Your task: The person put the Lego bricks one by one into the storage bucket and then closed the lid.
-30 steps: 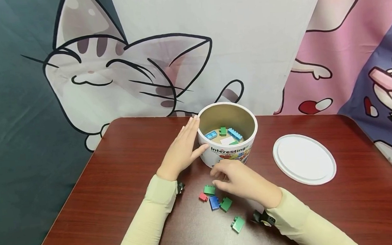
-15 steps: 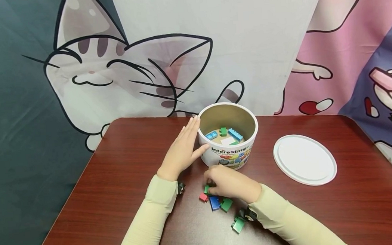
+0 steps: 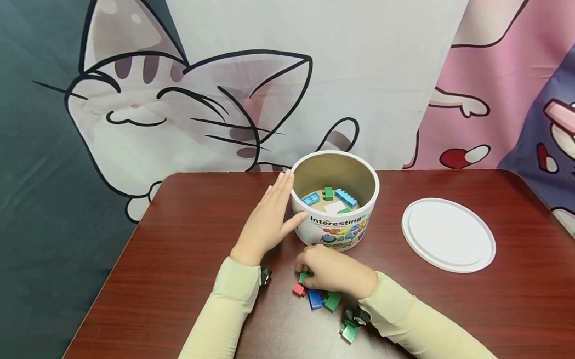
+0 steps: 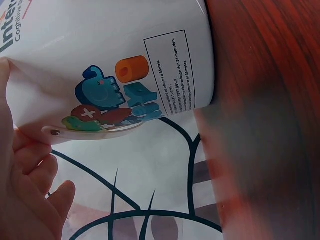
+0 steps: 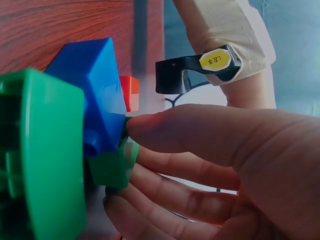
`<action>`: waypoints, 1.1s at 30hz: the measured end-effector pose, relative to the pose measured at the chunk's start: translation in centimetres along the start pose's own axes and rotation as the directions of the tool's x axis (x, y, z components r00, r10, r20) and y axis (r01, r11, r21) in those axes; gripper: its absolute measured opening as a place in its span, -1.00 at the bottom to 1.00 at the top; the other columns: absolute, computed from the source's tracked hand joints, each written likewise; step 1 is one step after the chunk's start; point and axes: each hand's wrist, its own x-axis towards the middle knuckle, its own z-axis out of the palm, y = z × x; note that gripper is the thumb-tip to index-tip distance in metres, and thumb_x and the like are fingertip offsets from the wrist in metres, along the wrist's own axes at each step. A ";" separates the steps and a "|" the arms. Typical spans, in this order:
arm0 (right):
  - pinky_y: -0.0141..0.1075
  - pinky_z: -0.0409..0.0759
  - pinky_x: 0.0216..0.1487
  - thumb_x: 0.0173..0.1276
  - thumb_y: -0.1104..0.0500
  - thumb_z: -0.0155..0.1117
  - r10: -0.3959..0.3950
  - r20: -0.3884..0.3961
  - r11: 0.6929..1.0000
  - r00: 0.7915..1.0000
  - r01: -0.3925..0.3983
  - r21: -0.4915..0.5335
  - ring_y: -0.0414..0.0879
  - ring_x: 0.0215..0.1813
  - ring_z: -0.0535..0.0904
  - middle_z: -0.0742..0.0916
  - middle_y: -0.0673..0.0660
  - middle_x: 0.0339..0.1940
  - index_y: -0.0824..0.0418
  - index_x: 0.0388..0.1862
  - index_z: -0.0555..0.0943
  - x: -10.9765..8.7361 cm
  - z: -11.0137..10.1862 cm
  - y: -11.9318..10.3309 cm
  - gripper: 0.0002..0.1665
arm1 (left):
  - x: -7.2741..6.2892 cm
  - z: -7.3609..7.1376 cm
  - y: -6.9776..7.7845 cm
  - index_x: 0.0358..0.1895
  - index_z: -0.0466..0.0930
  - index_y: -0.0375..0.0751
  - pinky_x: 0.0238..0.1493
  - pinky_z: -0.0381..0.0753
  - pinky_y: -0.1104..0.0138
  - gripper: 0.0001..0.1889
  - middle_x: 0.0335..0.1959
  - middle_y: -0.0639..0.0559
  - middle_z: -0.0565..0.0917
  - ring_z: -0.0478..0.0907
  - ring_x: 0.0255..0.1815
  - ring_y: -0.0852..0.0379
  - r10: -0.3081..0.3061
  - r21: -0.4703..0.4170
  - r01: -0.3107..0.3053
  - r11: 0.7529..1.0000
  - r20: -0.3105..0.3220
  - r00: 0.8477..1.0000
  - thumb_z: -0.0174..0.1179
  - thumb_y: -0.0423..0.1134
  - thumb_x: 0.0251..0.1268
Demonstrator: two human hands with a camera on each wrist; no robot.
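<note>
My left hand (image 3: 265, 219) lies with straight fingers along the left side of a white bucket (image 3: 337, 228), thumb near its front wall. In the left wrist view, its fingers (image 4: 37, 172) reach the bucket's rim. Just in front of the bucket, my right hand (image 3: 335, 270) pinches a green building block (image 3: 303, 277) between thumb and fingers. The right wrist view shows the thumb (image 5: 175, 127) on the near side of this green block (image 5: 111, 167). Close beside are a red block (image 3: 299, 289), a blue block (image 3: 315, 299) and another green block (image 3: 332, 301).
Inside the bucket lie several blocks, among them a light blue block (image 3: 345, 197) and a small green one (image 3: 328, 193). A white round lid (image 3: 448, 235) rests on the table (image 3: 211, 222) at right. One more green block (image 3: 348, 332) sits beneath the right wrist.
My right hand has come down and left from in front of the bucket onto the far green block and taken hold of it. The left hand has stayed on the bucket.
</note>
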 end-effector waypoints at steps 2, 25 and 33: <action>-0.39 0.61 -0.24 0.12 0.33 0.49 0.004 0.000 1.000 1.000 -0.004 0.003 -0.24 -0.35 0.57 0.74 0.03 -0.36 0.28 -0.31 0.74 0.0 0.0 0.0 -0.86 | 0.0 0.0 0.0 0.62 -0.01 -0.31 0.58 0.07 -0.02 -0.10 0.64 -0.15 0.05 -0.10 0.67 0.00 -0.003 0.000 0.003 1.000 0.003 1.000 0.18 0.12 0.47; -0.36 0.56 -0.22 0.20 0.32 0.45 -0.040 -0.125 0.999 0.991 0.039 -0.010 -0.19 -0.29 0.50 0.64 0.00 -0.36 0.27 -0.26 0.73 -2.1 -3.5 -0.9 -0.88 | 0.0 -0.1 0.1 0.63 -0.03 -0.28 0.60 0.01 0.06 -0.11 0.65 -0.10 0.03 -0.12 0.67 0.03 -0.013 -0.002 0.013 1.000 0.005 1.000 0.17 0.12 0.48; -0.31 0.65 -0.14 0.22 0.33 0.43 -0.110 -0.277 0.994 0.955 0.104 -0.037 -0.13 -0.20 0.63 0.70 0.01 -0.27 0.28 -0.17 0.74 -3.5 -5.3 -1.6 -0.82 | 0.0 0.0 0.0 0.63 -0.04 -0.29 0.58 0.06 0.01 -0.09 0.65 -0.13 0.04 -0.06 0.66 -0.06 -0.004 0.005 0.004 1.000 -0.003 1.000 0.19 0.13 0.47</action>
